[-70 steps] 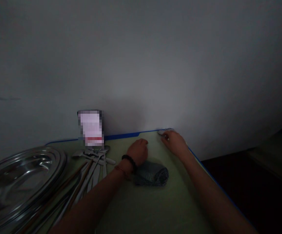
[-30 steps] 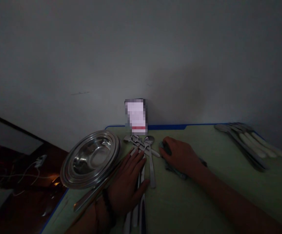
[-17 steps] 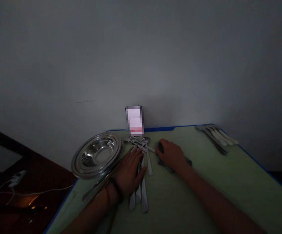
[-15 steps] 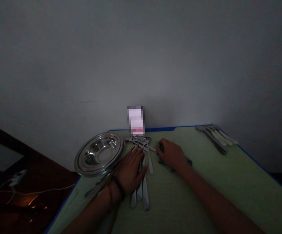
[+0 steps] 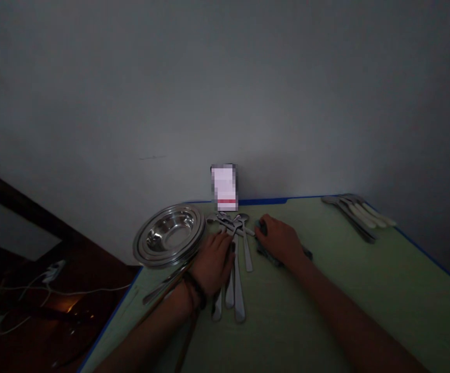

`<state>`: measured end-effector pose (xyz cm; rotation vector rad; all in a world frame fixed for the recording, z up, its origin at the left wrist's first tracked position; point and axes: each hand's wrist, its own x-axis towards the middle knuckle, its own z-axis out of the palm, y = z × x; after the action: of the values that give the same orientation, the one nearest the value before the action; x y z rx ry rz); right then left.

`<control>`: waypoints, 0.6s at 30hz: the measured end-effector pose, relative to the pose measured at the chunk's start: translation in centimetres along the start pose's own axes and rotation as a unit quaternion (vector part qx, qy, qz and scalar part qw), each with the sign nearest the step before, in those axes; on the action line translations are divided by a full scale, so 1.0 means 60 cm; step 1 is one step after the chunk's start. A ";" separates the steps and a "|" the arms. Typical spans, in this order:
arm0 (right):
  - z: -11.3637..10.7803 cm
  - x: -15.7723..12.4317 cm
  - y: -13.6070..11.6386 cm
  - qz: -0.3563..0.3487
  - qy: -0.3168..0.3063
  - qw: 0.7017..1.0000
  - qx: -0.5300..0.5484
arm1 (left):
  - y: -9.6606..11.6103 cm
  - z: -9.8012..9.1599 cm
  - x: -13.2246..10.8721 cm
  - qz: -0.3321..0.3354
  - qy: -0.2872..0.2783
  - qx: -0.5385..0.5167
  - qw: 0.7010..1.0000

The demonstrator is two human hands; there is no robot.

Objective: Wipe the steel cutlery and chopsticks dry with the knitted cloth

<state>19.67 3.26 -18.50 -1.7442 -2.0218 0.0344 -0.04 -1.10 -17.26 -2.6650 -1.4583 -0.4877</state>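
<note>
My left hand [image 5: 214,261] lies over a pile of metal cutlery, its fingers resting on the pieces and slightly bent. Under and in front of it, several table knives [image 5: 239,298] point their handles toward me. Beyond the fingertips is a jumble of forks and spoons, with one spoon [image 5: 247,248] to the right of the hand. My right hand [image 5: 281,238] is closed around a dark grey-green cloth [image 5: 268,255], which rests on the table and shows on both sides of the hand. Chopsticks [image 5: 188,339] run beneath my left forearm, partly hidden.
Nested steel bowls or plates [image 5: 139,247] stand at the left. A lit phone [image 5: 225,186], its screen blurred, leans on the wall. White-handled cutlery [image 5: 359,212] and darker metal pieces lie at the table's [image 5: 365,290] back right. A power strip [image 5: 54,270] with cables is beyond the left edge.
The whole view has shifted, so the table and everything on it appear farther right and slightly higher. My left hand's fingers look a little more bent; my right hand still grips the cloth.
</note>
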 end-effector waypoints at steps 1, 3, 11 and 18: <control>0.000 0.002 0.000 0.003 -0.003 1.000 0.002 | 0.001 -0.001 0.000 -0.013 0.004 0.010 1.000; 0.000 0.006 0.001 0.008 -0.011 1.000 0.006 | 0.002 -0.004 0.001 -0.034 0.000 0.019 0.999; 0.002 0.018 -0.004 0.021 -0.038 0.999 -0.001 | 0.035 -0.021 0.056 -0.069 -0.112 0.089 0.987; -0.002 0.049 0.029 0.017 -0.064 0.990 0.128 | 0.059 0.000 0.104 -0.120 -0.153 0.104 0.975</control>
<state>21.10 6.34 -17.99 -1.6482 -1.9751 0.4095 6.02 2.04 -15.05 -2.4917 -1.8101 0.0720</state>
